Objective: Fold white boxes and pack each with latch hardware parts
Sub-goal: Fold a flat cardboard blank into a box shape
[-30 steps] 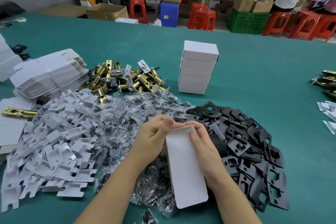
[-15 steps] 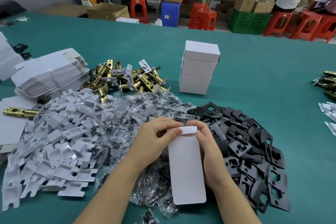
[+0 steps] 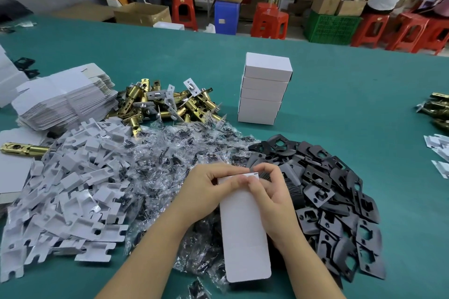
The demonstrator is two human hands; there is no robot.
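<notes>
Four closed white boxes (image 3: 263,94) stand in one stack. One box (image 3: 243,230) is held by two hands. One brass latch (image 3: 23,149) lies apart at left. The piled parts are too many to count.

Green table (image 3: 340,94): white box stack (image 3: 263,94), black plates (image 3: 328,201), latches (image 3: 170,102).

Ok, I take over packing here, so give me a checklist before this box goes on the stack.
1. Box held by both hands, left hand and right hand: ok.
2. Far end flap tucked in: cannot tell, fingers cover it.
3. Near end closed: cannot tell.
4. Parts inside: cannot tell.
5. Stack of closed boxes upright with a flat top: ok.
6. Latches and black plates on hand: ok.
</notes>
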